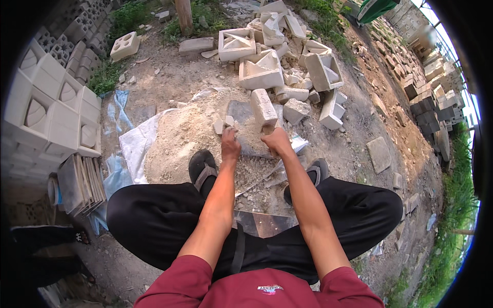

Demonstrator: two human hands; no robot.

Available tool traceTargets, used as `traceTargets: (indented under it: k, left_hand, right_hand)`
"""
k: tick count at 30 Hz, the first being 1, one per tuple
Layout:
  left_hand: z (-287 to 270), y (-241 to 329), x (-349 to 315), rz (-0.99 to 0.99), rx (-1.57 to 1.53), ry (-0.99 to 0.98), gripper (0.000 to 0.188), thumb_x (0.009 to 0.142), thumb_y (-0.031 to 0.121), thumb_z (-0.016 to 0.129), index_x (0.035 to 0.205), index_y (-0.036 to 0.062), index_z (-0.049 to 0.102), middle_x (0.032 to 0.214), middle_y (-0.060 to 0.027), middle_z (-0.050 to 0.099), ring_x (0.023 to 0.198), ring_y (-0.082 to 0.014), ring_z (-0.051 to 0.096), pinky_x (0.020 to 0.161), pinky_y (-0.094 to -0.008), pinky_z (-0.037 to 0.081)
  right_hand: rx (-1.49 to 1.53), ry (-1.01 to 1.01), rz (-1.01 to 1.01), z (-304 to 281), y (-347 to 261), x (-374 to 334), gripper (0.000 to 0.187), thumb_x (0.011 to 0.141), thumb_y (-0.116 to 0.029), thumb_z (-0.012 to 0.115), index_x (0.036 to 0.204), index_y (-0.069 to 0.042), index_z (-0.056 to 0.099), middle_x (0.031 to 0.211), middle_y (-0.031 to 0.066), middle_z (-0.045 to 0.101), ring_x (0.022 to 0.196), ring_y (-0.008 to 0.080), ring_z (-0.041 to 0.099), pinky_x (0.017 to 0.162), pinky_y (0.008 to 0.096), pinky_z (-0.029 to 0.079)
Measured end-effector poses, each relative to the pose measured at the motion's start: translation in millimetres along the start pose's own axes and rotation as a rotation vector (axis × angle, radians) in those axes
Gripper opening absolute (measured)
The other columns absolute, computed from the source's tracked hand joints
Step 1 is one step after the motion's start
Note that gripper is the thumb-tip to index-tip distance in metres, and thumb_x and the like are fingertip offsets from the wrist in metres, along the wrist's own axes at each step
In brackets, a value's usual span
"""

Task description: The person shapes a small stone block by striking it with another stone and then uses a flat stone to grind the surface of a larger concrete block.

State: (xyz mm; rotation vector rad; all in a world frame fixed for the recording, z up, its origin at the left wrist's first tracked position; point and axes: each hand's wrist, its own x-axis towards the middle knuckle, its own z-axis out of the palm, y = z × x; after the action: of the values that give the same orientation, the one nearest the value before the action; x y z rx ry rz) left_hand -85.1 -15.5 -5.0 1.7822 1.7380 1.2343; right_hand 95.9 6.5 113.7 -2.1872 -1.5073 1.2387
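At the dark slab, the left grip holds pale fragments, the right grip an oblong block, best kept clear of left fingertips.

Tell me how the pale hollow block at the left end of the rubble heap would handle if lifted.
The hollow block looks stiff, being stone-like with squared walls. It may chip easily: those walls look thin, and broken pieces lie beside it. Its flat sides suggest sliding rather than rolling.
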Motion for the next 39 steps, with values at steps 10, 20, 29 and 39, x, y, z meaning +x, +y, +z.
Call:
traceTargets:
  k: [10,20,29,39]
  left_hand:
    - [9.6,27.8,-11.0,0.094,0.359,-0.094,0.043,0.075,0.007,0.056,0.117,-0.0014,0.052,0.124,-0.0205,0.052,0.125,-0.035,0.042,0.109,-0.0468,0.029]
    - [79.1,42.0,-28.3,0.036,0.522,-0.305,0.064,0.089,0.039,0.05,0.136,-0.0048,0.041,0.143,-0.0219,0.04,0.139,-0.0316,0.03,0.115,-0.0519,0.015]
    - [32.1,67.6,0.0,0.018,0.577,-0.177,0.072,0.081,0.035,0.062,0.138,-0.0018,0.037,0.149,-0.0284,0.025,0.142,-0.0387,0.017,0.112,-0.0594,0.01]
    - [-10.1,21.2,-8.6,-0.088,0.554,-0.216,0.051,0.081,0.034,0.067,0.119,0.0032,0.053,0.136,-0.0199,0.045,0.133,-0.0344,0.036,0.11,-0.0579,0.018]
  right_hand:
    - [-0.071,-0.007,0.051,-10.1,36.7,3.0,0.04,0.068,-0.024,0.068,0.083,0.013,0.063,0.074,0.0239,0.067,0.064,0.0304,0.069,0.059,0.0374,0.055]
    - [0.048,0.281,-0.048,2.9,81.1,-17.9,0.055,0.065,-0.034,0.073,0.096,0.011,0.063,0.096,0.0337,0.063,0.097,0.043,0.063,0.083,0.0446,0.051]
    - [0.106,0.414,0.204,-3.5,163.2,21.9,0.049,0.065,-0.033,0.07,0.086,0.011,0.064,0.09,0.0321,0.065,0.09,0.0439,0.064,0.08,0.0463,0.051]
    - [-0.045,0.494,0.112,12.4,134.1,4.6,0.05,0.07,-0.023,0.069,0.105,0.009,0.054,0.108,0.0295,0.057,0.105,0.0434,0.056,0.088,0.0464,0.047]
